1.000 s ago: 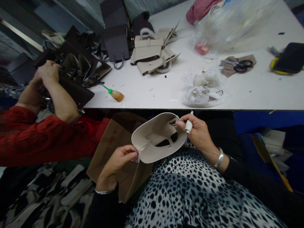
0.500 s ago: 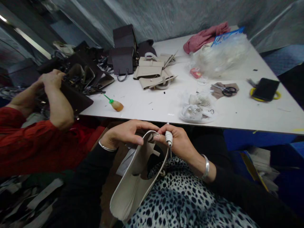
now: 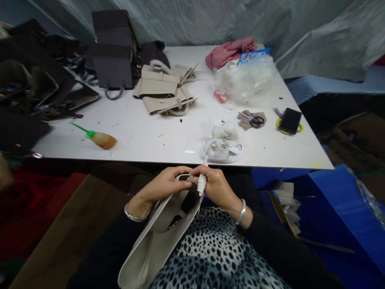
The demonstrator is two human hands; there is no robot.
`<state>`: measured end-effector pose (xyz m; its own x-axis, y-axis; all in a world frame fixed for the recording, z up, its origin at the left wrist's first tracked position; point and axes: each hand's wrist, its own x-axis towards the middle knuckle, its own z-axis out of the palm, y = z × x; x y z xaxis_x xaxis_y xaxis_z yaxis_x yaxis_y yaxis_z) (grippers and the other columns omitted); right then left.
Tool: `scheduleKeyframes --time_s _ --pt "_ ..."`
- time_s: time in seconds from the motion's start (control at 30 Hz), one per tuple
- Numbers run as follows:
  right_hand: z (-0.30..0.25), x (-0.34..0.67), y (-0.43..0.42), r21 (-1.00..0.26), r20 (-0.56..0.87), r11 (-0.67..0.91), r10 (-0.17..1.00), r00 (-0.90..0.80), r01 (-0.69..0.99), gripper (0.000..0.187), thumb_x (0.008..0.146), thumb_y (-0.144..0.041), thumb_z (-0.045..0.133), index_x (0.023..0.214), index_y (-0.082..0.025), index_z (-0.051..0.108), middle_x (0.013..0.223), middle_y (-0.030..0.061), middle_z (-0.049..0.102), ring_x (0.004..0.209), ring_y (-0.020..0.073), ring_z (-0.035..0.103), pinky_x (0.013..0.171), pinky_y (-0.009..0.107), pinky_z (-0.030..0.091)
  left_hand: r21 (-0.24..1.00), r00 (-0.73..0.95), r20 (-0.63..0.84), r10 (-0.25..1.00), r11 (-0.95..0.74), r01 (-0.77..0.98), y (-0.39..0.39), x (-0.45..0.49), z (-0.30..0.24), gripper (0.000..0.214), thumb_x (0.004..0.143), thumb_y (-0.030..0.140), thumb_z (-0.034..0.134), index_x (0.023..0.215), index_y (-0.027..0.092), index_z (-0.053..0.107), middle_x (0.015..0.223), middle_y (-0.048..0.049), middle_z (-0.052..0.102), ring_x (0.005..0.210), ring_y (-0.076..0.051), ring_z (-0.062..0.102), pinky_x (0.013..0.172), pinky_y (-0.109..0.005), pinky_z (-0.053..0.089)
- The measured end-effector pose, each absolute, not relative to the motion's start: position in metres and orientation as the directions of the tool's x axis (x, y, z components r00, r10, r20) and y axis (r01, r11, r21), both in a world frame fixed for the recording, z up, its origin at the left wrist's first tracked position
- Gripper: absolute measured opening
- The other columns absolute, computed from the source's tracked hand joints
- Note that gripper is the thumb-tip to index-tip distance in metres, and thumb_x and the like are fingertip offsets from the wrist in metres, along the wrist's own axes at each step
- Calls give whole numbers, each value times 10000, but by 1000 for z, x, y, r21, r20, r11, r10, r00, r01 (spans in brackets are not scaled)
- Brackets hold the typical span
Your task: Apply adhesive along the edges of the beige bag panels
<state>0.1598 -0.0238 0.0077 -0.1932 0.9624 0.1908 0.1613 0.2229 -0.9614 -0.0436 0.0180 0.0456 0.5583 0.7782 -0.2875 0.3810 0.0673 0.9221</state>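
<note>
A beige handbag point(image 3: 136, 261) lies open across the lap, its mouth facing up and its far end between my two hands. My left hand point(image 3: 164, 185) grips the bag's far rim, thumb inside and fingers outside. Against the same end, my right hand point(image 3: 217, 184) is closed around a thin tool with a white wrapped handle point(image 3: 201, 185), which stands nearly upright. The right fingertips also pinch the rim beside the left thumb. What the tool's tip touches is too small to make out.
The white table point(image 3: 144, 138) holds a green-tipped squeeze bottle point(image 3: 104, 140), beige handbags point(image 3: 161, 86), dark bags point(image 3: 112, 64), scissors point(image 3: 255, 121), clear plastic bags point(image 3: 245, 82) and a black phone point(image 3: 291, 120). A blurred co-worker's hand point(image 3: 4, 172) shows at the left edge. Blue bins point(image 3: 333, 212) stand right.
My view has swung right, so the co-worker's arms have mostly left it. My hands have drawn closer together at the bag's rim, and its mouth looks narrower.
</note>
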Motion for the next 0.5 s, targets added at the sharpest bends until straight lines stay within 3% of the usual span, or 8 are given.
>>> scheduleKeyframes --time_s 0.17,0.27,0.37,0.5 --pt "2 164 -19 -964 216 231 969 -120 135 71 958 -233 765 1025 -210 774 838 1 758 718 150 686 686 247 515 930 496 -357 792 249 272 28 -35 38 331 788 363 844 1061 175 843 1092 -107 825 1002 -278 747 965 -381 555" --pt "4 168 -22 -945 297 305 951 -87 118 112 1007 -271 718 1108 -236 751 994 27 781 864 173 725 803 285 559 867 434 -493 754 471 166 39 -43 34 350 739 390 896 988 155 823 929 -108 820 793 -243 741 782 -347 585" --pt "4 183 -27 -955 295 295 955 -32 1 216 1065 -347 653 1267 -277 683 1099 38 791 988 189 748 905 326 581 798 319 -575 754 603 11 56 -63 33 339 687 380 927 883 161 758 743 -46 754 626 -186 669 627 -282 552" --pt "-2 220 -31 -976 201 205 977 64 -67 517 1070 -628 526 1457 -295 605 984 40 767 771 180 700 731 320 583 804 165 -573 803 590 -76 71 -79 43 303 708 398 887 826 195 696 677 20 685 565 -152 606 547 -242 520"
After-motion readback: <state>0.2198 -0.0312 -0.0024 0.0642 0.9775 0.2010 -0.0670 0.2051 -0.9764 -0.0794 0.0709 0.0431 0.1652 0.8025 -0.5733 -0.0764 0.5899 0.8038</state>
